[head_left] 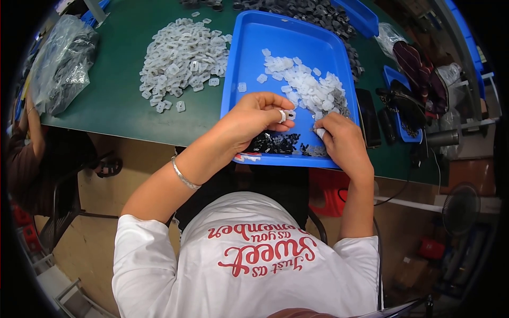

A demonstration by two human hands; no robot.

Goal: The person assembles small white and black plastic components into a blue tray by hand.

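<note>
My left hand [260,114] is over the blue tray [231,74], pinching a small translucent white plastic piece [290,114] with a dark part in its middle. White tape wraps a digit on each hand. Beside the loose white pieces [313,87] heaped in the tray, my right hand [342,138] has its fingers drawn together, low over the tray's right side. Whatever its fingertips hold is hidden or too small to make out. Small black parts [275,143] lie along the tray's near edge, beneath my hands, with small greyish parts [313,150] to their right.
Left of the tray, a large pile of whitish pieces [183,55] covers part of the green table [116,100]. Dark grey parts [318,15] lie behind it. A clear plastic bag [63,69] rests at far left, near another person's arm [36,130]. A smaller blue tray [408,106] stands right.
</note>
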